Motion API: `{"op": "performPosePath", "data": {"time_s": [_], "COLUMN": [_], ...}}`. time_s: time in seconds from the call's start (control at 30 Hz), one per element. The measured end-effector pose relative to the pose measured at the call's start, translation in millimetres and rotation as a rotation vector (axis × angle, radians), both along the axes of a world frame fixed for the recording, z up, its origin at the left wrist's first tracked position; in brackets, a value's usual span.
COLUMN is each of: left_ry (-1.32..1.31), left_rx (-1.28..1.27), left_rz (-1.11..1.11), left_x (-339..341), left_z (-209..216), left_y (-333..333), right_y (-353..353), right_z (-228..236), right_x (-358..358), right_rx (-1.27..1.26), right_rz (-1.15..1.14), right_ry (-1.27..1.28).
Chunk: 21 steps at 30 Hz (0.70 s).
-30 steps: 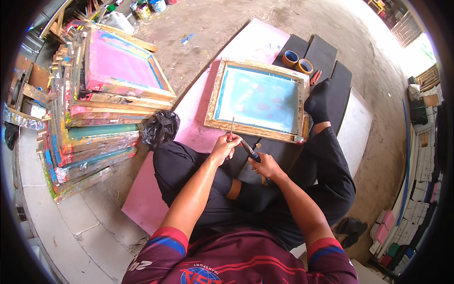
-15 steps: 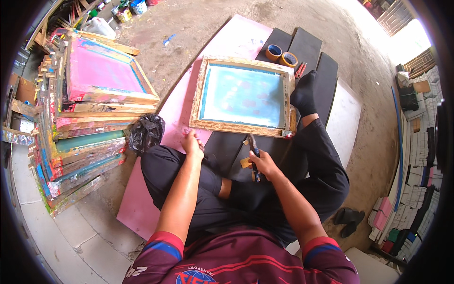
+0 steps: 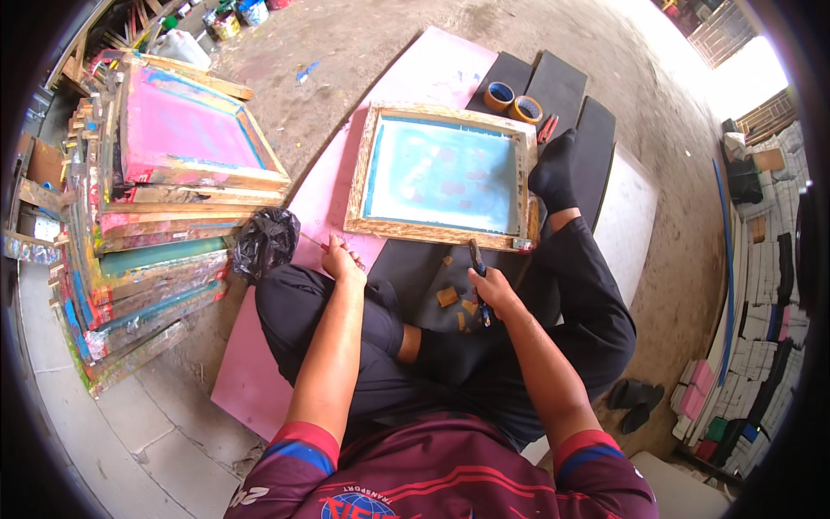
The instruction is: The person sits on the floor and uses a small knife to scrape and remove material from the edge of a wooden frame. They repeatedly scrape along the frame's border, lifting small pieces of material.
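Before me lies a wooden screen-printing frame with a pale blue mesh, resting partly on a pink board and partly on dark boards. My right hand is closed round dark-handled pliers, their head up close to the frame's near edge. My left hand is closed below the frame's near left corner. A thin red tool pokes out of its fingers; its kind I cannot make out. Small brown scraps lie on the dark board between my hands.
Left stands a stack of paint-stained frames, a black plastic bag beside it. Two tape rolls and red-handled cutters lie beyond the frame, near my foot. Dark slippers and stacked white material are at right.
My right hand has moved slightly right with the pliers, and a brown scrap formerly by them now lies on the board. My left hand has shifted a little left and turned.
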State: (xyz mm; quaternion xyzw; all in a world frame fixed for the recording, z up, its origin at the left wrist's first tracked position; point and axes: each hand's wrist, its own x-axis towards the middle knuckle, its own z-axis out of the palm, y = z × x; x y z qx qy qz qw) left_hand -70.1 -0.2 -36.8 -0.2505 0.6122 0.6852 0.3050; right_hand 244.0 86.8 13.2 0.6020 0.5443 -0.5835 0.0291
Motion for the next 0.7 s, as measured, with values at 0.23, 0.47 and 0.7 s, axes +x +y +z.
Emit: {"op": "performPosePath", "data": {"time_s": [0.23, 0.47, 0.7], "left_ry": [-0.01, 0.005, 0.011], "left_rx": [-0.033, -0.02, -0.015], "left_rz": [-0.056, -0.044, -0.055], "left_x": [5.8, 5.8, 8.0], "left_z": [11.3, 0.3, 10.2], "left_y": [1.9, 2.6, 4.0], "right_y": [1.4, -2.2, -7.7], "right_z": [5.6, 1.4, -2.1], "right_x": [-9.4, -11.7, -3.1], "right_rx": [-0.01, 0.071, -0.214], "right_rz": [-0.045, -0.074, -0.337], "right_ry": [-0.023, -0.128, 0.188]}}
